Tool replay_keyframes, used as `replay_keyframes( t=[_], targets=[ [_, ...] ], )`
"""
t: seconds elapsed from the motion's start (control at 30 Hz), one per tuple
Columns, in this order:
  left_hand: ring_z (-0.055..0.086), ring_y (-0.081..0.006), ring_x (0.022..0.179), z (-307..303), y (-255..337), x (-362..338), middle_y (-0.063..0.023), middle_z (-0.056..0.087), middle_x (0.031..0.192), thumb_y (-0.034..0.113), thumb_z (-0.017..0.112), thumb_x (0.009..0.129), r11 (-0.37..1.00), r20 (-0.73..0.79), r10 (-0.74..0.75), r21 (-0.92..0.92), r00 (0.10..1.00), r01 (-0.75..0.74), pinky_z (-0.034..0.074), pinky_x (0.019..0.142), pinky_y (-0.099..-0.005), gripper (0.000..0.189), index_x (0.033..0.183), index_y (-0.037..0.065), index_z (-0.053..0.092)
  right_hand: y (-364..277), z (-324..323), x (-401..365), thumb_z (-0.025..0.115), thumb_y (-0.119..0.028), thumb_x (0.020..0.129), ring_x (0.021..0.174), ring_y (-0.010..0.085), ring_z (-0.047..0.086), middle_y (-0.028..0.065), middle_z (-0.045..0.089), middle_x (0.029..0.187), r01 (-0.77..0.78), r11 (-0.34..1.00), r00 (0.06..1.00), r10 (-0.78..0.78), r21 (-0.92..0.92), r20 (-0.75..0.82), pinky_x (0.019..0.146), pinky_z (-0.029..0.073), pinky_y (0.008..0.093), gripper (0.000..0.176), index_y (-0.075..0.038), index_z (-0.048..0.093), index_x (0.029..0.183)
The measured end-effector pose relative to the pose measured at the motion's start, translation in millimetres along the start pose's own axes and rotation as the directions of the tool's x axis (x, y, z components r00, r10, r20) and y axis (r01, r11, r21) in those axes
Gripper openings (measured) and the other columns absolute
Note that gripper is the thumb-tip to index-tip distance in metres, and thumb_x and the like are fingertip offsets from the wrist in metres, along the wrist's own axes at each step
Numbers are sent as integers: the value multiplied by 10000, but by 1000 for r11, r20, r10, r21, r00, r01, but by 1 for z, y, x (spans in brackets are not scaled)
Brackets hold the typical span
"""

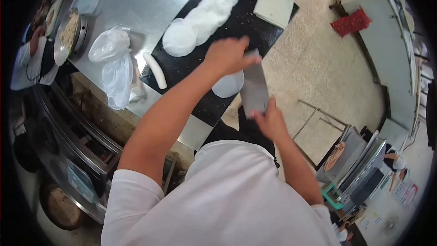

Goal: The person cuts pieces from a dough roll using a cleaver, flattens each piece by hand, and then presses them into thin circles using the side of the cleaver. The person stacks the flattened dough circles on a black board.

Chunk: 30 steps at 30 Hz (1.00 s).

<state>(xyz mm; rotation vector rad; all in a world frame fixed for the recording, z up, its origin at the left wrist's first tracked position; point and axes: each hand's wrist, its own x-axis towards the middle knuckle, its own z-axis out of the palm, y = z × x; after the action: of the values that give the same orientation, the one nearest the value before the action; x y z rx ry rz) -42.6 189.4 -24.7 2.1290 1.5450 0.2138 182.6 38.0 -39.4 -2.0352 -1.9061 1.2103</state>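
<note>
My left hand (226,57) grips the upper end of a broad, flat metal cleaver (256,84), its fingers bent over the edge. The fingers of my right hand (272,120) close on the lower end of the same blade. No handle shows; the hands may hide it. Beside the blade, a thin round dough wrapper (226,85) lies near the edge of the black board (246,29). Overlapping white dough wrappers (205,18) form a long row farther up the board. A white dough roll (156,70) rests at its left edge.
A folded white cloth or sheet stack (274,7) sits at the board's far right corner. Plastic bags (114,66) and a bowl of pale filling (70,34) are on the steel table (141,7). A metal-framed cart with trays (350,155) stands at right.
</note>
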Motion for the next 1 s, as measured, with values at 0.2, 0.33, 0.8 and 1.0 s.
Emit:
replay_keyframes(
  t=[0.2,0.33,0.8,1.0],
  targets=[
    [725,-366,883,19,-20,-66,-197,732,907,362,795,869,862,66,-286,-418,956,287,561,768,-439,374,1046,44,713,20,-15,-67,782,-290,887,886,508,692,311,702,894,-81,989,986,98,-125,133,752,538,547,464,6,517,1129],
    [724,-346,864,40,-25,-74,-178,737,943,254,774,890,826,-201,-324,-537,925,173,563,750,-426,309,1105,41,710,2,-46,-8,738,-238,923,897,515,683,318,696,897,80,988,996,-85,-135,-31,752,533,558,353,11,538,1072],
    [636,-79,816,12,9,-115,-57,706,1049,-34,667,941,608,-372,-570,-791,732,72,507,701,-235,349,1278,57,659,-8,-41,90,769,-274,872,962,490,698,307,714,957,479,878,676,-366,-3,640,834,548,548,457,12,572,1169],
    [645,-120,898,-32,-56,-82,-73,689,1119,57,655,972,684,-558,-695,-708,454,177,520,796,-264,368,1337,34,617,30,-100,127,770,-266,878,927,474,711,287,723,955,436,900,783,-377,-4,494,806,556,530,418,23,584,1116]
  ],
)
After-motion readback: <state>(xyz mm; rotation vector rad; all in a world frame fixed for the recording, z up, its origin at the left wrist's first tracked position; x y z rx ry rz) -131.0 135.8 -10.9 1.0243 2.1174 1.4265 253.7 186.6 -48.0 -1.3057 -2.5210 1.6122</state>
